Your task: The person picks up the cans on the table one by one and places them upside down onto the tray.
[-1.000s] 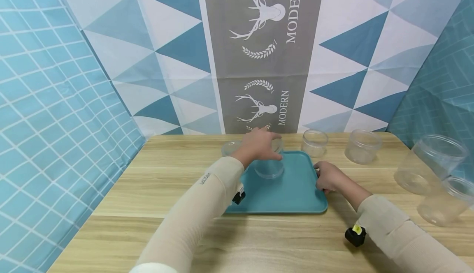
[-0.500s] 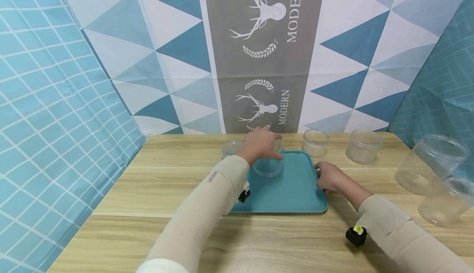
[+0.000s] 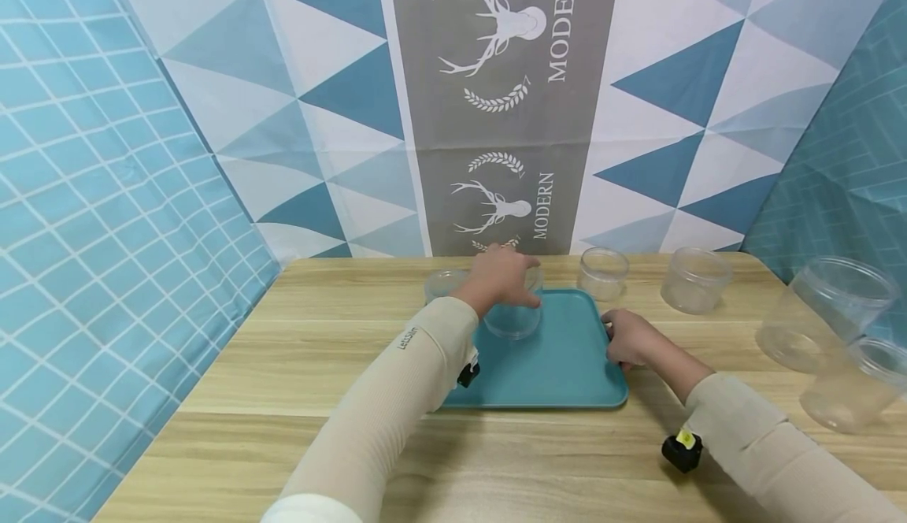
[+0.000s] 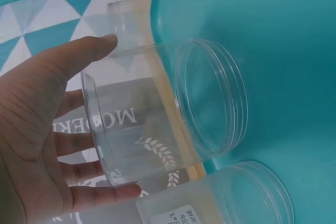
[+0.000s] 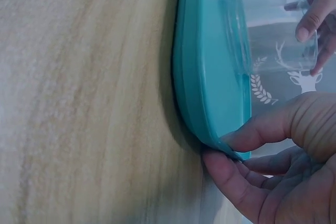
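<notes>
My left hand (image 3: 499, 277) reaches over the back of the teal tray (image 3: 553, 373) and holds a clear plastic jar (image 4: 142, 119) from above. In the left wrist view, the thumb lies along one side of its upper end and the fingers spread round the other. The jar's ridged end meets the tray. Right beside it on the tray is a second clear jar (image 4: 252, 198) with a white label, partly hidden by the left arm in the head view. At the tray's right side, my right hand (image 3: 629, 339) pinches the rim between thumb and fingers.
Behind the tray's right corner stands a small clear jar (image 3: 602, 275), with a wider jar (image 3: 694, 283) further right. A large clear jar (image 3: 815, 318) and another jar (image 3: 850, 389) stand near the right edge of the wooden table (image 3: 283, 397). A patterned cloth backdrop rises behind.
Over the last second my left hand has shifted slightly right, and its jar has moved a little toward the back of the tray. My right hand has stayed at the rim.
</notes>
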`<state>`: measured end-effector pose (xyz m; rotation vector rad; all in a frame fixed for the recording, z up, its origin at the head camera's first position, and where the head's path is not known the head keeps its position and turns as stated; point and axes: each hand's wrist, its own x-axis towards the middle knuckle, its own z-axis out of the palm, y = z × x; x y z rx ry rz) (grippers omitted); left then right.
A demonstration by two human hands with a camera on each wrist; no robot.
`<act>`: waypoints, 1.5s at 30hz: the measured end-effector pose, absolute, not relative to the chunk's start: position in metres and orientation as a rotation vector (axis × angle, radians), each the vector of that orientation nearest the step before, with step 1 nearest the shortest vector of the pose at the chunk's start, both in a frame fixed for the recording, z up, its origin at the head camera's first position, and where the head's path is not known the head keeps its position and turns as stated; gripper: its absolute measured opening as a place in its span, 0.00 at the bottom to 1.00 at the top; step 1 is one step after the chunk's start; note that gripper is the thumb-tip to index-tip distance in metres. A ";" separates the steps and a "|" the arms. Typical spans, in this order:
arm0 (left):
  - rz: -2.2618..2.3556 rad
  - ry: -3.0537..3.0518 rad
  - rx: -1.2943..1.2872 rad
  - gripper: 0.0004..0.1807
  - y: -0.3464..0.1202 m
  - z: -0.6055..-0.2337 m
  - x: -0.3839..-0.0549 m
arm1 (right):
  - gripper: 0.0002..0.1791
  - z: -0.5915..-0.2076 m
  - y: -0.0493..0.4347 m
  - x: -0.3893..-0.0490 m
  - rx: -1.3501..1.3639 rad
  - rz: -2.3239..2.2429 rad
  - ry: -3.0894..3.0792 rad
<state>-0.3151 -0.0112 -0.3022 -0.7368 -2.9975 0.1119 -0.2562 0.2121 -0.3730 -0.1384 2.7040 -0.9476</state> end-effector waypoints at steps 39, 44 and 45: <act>0.085 -2.545 -1.124 0.17 0.014 -0.311 -0.268 | 0.32 -0.379 0.221 -0.246 -0.107 -1.116 2.721; 0.032 -2.496 -1.196 0.16 0.020 -0.315 -0.259 | 0.32 -0.374 0.222 -0.244 -0.122 -1.204 2.693; 0.022 -2.494 -1.206 0.16 0.022 -0.316 -0.257 | 0.32 -0.374 0.223 -0.244 -0.122 -1.213 2.690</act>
